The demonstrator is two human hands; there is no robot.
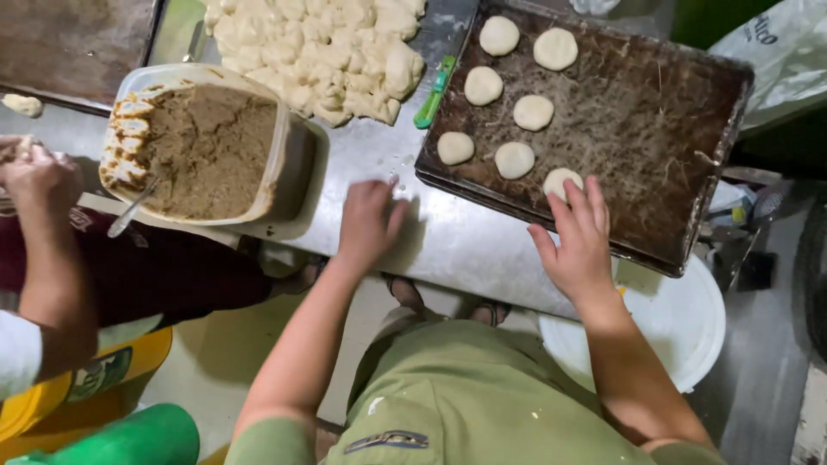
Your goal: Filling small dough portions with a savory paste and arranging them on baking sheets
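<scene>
Head view, looking down over a steel table (457, 232).

Right hand (575, 234): open, fingers (579, 200) spread and extended, palm down. Fingertips rest on a flattened dough disc (558, 180) at the near edge of the dark baking tray (655, 129). Nothing is gripped; the disc lies on the tray surface under my fingertips. The forearm runs up from lower right, wrist straight.

Left hand (369, 220): palm down on the bare table top, just left of the tray's near corner. Fingers are loosely curled; I cannot tell whether anything is under the palm. The forearm comes up from lower left, elbow bent near my green shirt.

Tray contents: six more dough discs (513, 160) in two rough columns on the left part, well apart from each other; the rest of the tray surface is bare and dark.

Beyond my left hand: a heap of cut dough pieces (323, 47) on the table, a green-handled tool (435, 93) between the heap and the tray.

To the left: a plastic tub of brown filling (202, 146) with a spoon (129, 213) leaning in it. Another person's hand (39, 176) is at the far left edge, closed around something small.

A white bucket lid (680, 323) sits below the table at right.
</scene>
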